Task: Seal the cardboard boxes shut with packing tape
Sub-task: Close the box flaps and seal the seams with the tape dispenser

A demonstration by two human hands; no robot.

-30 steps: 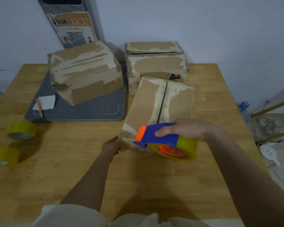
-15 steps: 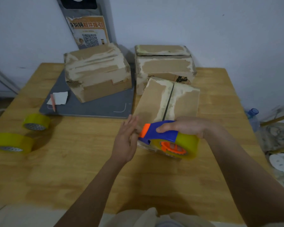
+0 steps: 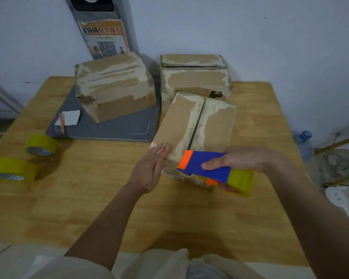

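Since the earlier frame, left hand (image 3: 149,168) has risen, its flat, spread grip now pressing the near-left corner of the cardboard box (image 3: 193,137) mid-surface (image 3: 89,198). Right hand (image 3: 244,159) grips the tape dispenser (image 3: 212,171) at the box's near edge.

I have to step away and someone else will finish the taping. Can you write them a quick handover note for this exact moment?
Left hand: flat, fingers on the near box at its near left corner, steadying it.
Right hand: grips the tape dispenser at the box's near edge, by the open seam.
Done: no fresh tape visible on that seam.
Left: tape the seam; check the two boxes behind. Spare rolls sit far left.
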